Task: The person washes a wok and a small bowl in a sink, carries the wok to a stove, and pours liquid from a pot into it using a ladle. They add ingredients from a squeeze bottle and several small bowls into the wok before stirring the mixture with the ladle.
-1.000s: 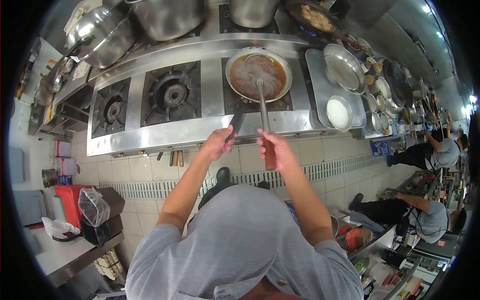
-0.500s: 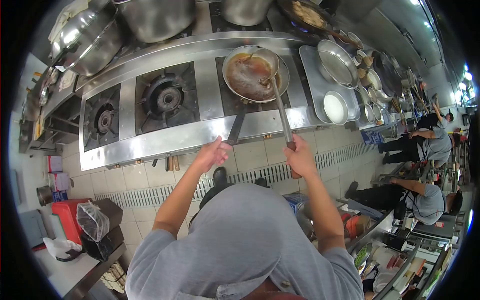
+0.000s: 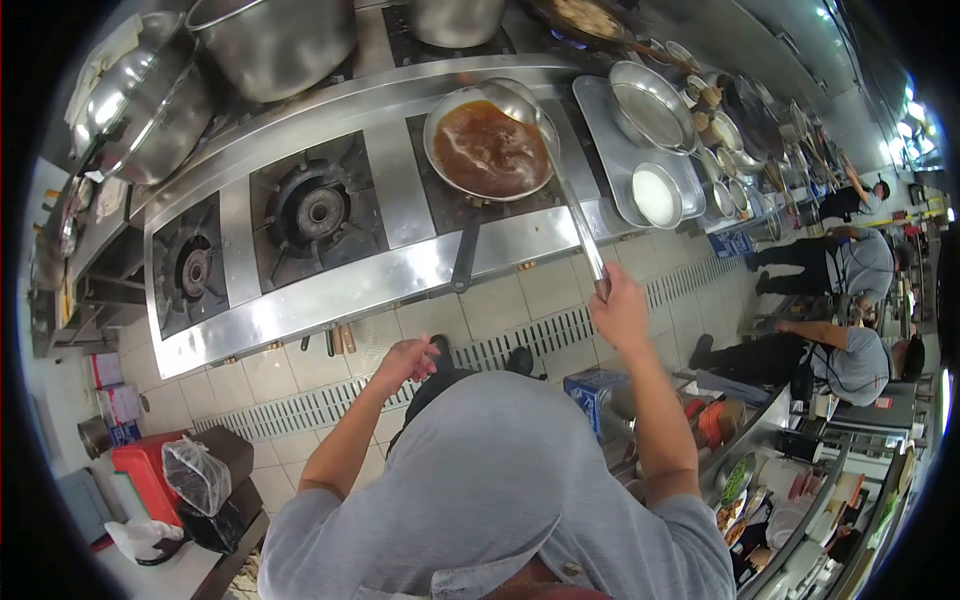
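A pan (image 3: 432,168) of brown, foamy sauce (image 3: 490,150) sits on the right-hand burner, its dark handle (image 3: 465,258) reaching over the stove's front edge. Around the long ladle's (image 3: 580,222) handle end my right hand (image 3: 620,310) is closed. The ladle's bowl (image 3: 510,98) rests at the pan's far right rim. My left hand (image 3: 408,362) hangs in front of the stove, below and left of the pan handle, touching nothing; its fingers are loosely curled and apart.
Two bare burners (image 3: 320,208) lie left of the pan. A metal tray (image 3: 612,195) at the right holds a steel bowl (image 3: 650,105) and a bowl of white contents (image 3: 656,196). Large pots (image 3: 275,45) stand behind. Co-workers (image 3: 850,360) are at the far right.
My left hand has moved down and left, away from the pan handle. My right hand has shifted right and down with the ladle, whose bowl has moved up toward the pan's rim.
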The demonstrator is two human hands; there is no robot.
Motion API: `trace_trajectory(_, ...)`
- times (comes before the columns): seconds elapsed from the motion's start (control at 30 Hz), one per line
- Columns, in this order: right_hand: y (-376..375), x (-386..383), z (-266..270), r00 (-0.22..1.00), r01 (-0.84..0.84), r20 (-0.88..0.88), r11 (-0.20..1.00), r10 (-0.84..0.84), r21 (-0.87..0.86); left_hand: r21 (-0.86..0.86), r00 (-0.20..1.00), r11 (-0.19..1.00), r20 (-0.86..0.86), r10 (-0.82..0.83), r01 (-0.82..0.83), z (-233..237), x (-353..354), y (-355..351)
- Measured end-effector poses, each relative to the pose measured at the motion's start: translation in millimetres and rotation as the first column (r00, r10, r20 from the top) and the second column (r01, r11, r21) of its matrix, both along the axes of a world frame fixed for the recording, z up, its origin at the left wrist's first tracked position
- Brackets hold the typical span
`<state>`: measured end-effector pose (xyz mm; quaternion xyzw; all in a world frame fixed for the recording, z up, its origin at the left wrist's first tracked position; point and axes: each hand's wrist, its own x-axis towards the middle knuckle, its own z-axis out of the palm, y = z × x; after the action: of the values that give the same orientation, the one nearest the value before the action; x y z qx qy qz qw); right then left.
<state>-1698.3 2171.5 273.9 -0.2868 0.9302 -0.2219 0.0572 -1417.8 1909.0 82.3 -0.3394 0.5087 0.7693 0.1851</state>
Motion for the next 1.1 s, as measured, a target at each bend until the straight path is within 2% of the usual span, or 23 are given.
trace_trajectory(0.1, 6.1, 7.4, -4.1, 0.995, -0.058, -0.087, 0.998, 0.055, -0.030, -0.081, 0.997, 0.994, -0.015, -0.077, 0.076, 4.5, -5.2, 7.3)
trace_trajectory(0.23, 22.0, 18.7, 1.3, 1.000, 0.023, 0.018, 0.999, -0.022, -0.031, -0.181, 0.988, 0.975, -0.056, -0.141, 0.129, 12.4, -15.3, 22.1)
trace_trajectory(0.33, 56.6, 35.3, 5.2, 0.992, 0.094, 0.094, 0.990, -0.084, -0.109, -0.235, 0.981, 0.962, -0.098, -0.169, 0.143, 36.6, -27.0, 36.2)
trace_trajectory(0.43, 113.7, 57.8, 15.8, 0.977, 0.211, 0.053, 0.968, -0.205, -0.137, -0.244, 0.977, 0.963, -0.152, -0.151, 0.111, 71.4, -42.6, 57.0)
trace_trajectory(0.57, 216.2, 85.6, 21.7, 0.920, 0.351, 0.218, 0.933, -0.326, -0.086, -0.248, 0.956, 0.967, -0.262, -0.133, 0.066, 109.3, -79.5, 90.0)
trace_trajectory(0.67, 290.7, 109.3, 6.6, 0.847, 0.432, 0.358, 0.901, -0.392, -0.034, -0.309, 0.935, 0.948, -0.307, -0.180, 0.081, 124.2, -124.9, 128.0)
trace_trajectory(0.73, 332.4, 125.2, -27.9, 0.812, 0.500, 0.402, 0.860, -0.424, -0.104, -0.319, 0.920, 0.946, -0.350, -0.176, 0.059, 132.4, -165.2, 155.4)
trace_trajectory(0.77, 356.6, 129.0, -47.9, 0.792, 0.509, 0.412, 0.860, -0.451, -0.039, -0.326, 0.914, 0.943, -0.357, -0.193, 0.072, 132.2, -188.3, 172.4)
trace_trajectory(0.8, 375.1, 127.2, -58.3, 0.780, 0.509, 0.460, 0.858, -0.425, -0.070, -0.439, 0.885, 0.895, -0.380, -0.269, 0.084, 133.3, -213.2, 185.7)
trace_trajectory(0.83, 392.2, 120.5, -62.3, 0.701, 0.491, 0.591, 0.871, -0.400, 0.008, -0.495, 0.847, 0.866, -0.426, -0.317, 0.076, 119.0, -238.0, 194.4)
trace_trajectory(0.87, 395.1, 115.6, -56.0, 0.488, 0.623, 0.777, 0.782, -0.397, 0.009, -0.541, 0.838, 0.832, -0.391, -0.381, 0.126, 116.8, -267.9, 204.2)
trace_trajectory(0.9, 391.1, 107.6, -29.2, 0.354, 0.700, 0.849, 0.713, -0.391, 0.036, -0.507, 0.849, 0.852, -0.384, -0.362, 0.133, 123.6, -291.2, 219.8)
trace_trajectory(0.93, 397.4, 117.0, -59.9, 0.342, 0.763, 0.876, 0.645, -0.341, -0.047, -0.504, 0.843, 0.851, -0.386, -0.374, 0.146, 113.1, -314.0, 219.9)
trace_trajectory(0.97, 400.5, 116.0, -64.4, 0.335, 0.786, 0.887, 0.613, -0.318, -0.076, -0.472, 0.886, 0.864, -0.308, -0.348, 0.175, 107.9, -339.2, 222.3)
trace_trajectory(1.1, 440.7, 95.6, -92.8, 0.469, 0.750, 0.822, 0.638, -0.323, -0.177, -0.218, 0.937, 0.945, -0.198, -0.288, 0.245, 70.8, -435.5, 221.4)
